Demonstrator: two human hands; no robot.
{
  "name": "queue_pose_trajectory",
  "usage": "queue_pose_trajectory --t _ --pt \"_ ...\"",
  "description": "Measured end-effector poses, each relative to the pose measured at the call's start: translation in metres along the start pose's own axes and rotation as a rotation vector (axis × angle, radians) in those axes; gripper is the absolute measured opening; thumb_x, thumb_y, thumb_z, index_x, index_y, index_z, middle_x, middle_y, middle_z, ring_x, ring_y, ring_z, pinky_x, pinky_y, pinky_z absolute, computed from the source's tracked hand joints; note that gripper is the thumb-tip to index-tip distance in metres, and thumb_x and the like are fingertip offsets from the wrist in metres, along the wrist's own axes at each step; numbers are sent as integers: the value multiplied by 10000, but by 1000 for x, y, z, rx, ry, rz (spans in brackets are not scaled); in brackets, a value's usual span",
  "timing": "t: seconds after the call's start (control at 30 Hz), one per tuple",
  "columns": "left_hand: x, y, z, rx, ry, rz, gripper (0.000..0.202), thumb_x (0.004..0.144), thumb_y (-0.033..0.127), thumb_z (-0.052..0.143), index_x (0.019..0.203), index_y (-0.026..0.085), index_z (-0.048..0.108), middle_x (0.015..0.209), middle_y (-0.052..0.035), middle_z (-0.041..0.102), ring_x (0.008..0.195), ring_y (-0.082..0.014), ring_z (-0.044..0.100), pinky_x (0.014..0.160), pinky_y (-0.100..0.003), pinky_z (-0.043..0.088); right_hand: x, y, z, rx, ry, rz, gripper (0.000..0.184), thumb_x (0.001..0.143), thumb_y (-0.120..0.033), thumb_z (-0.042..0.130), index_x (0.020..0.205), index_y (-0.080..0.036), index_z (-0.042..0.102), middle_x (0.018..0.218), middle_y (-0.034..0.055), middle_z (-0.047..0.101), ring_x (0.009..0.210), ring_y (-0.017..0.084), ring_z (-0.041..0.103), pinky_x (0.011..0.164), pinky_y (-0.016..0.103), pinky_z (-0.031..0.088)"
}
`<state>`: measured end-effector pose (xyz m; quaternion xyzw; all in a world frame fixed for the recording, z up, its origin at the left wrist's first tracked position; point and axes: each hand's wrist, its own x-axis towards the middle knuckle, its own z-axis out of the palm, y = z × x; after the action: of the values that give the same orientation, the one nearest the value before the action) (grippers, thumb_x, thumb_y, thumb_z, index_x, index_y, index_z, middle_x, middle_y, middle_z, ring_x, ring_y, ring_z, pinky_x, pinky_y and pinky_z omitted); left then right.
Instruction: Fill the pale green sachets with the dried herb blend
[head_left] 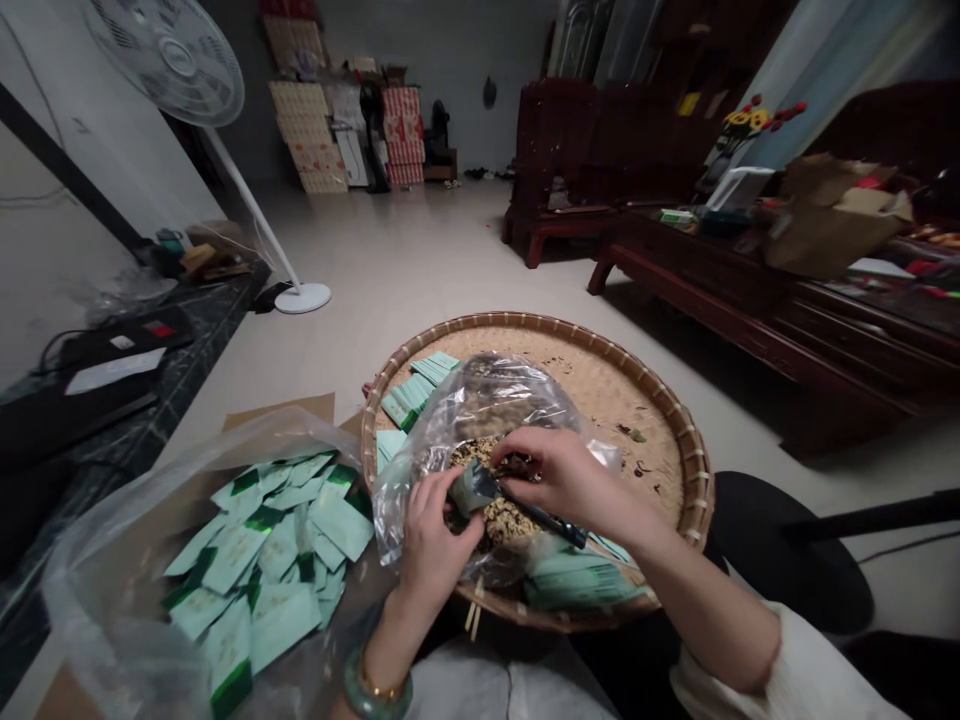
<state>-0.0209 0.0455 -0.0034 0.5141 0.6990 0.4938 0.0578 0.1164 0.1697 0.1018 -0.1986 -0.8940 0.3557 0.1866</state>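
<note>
The left hand (439, 545) pinches a green sachet (469, 488), its fingers clamped on it. The right hand (562, 480) has its fingers together around a black-handled scoop (551, 525), whose tip meets the sachet's mouth. Both hands work over loose dried mix (495, 520) inside a clear plastic bag (480, 400), which lies on a round woven tray (697, 480). More sachets (277, 560) fill another plastic bag beside the tray.

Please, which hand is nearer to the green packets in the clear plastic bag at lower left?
Left. The left hand is just beside the green packets, to their right; the right hand is farther away, across the mixture in the round tray.
</note>
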Motion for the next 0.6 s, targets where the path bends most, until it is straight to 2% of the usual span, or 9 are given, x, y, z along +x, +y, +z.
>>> queue_pose_trajectory --t 0.13,0.33,0.47,0.6 --pt "-1 0 1 -1 -5 -8 419 715 121 630 1123 204 591 1050 -86 627 953 -235 589 656 -316 572 4 -7 9 -154 -71 -34 221 721 -5 637 852 -183 648 812 10 635 742 145 594 650 225 422" --pt "-3 -4 3 -2 -3 -10 432 724 138 643 1143 212 573 1065 -88 620 960 -244 586 659 -332 571 8 -10 14 -237 -157 -23 243 725 10 621 870 -184 649 846 23 621 762 158 593 640 234 415" --pt "-4 -6 4 -8 -4 -2 439 733 138 639 1159 211 561 1082 -93 614 960 -240 588 662 -334 573 7 -12 16 -213 -127 -41 248 768 -24 608 945 -193 647 854 29 628 774 164 598 661 248 439" --pt "-5 -8 5 -15 5 -9 438 742 161 640 1168 214 559 1089 -95 608 967 -238 597 656 -321 574 4 -18 17 -101 -89 -79 242 810 -75 598 1015 -199 632 947 58 662 873 184 619 743 280 480"
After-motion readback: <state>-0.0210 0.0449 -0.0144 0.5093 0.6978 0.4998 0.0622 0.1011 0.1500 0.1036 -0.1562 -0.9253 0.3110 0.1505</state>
